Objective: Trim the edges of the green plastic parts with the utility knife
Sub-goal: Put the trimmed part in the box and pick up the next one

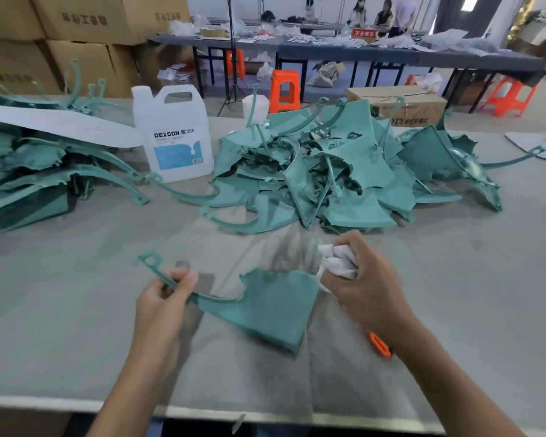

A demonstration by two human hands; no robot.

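Left hand (167,294) pinches curved strap of flat green plastic part (265,307). Right hand (356,279) clenches crumpled white cloth (338,260); orange utility knife (380,343) lies under right wrist, nearer that hand.

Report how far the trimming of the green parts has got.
Done: cannot tell; the left stack may be finished. In hand: the left hand holds one green part by its strap; the right hand clutches a white cloth, while the orange knife lies on the table. Left: the middle heap.
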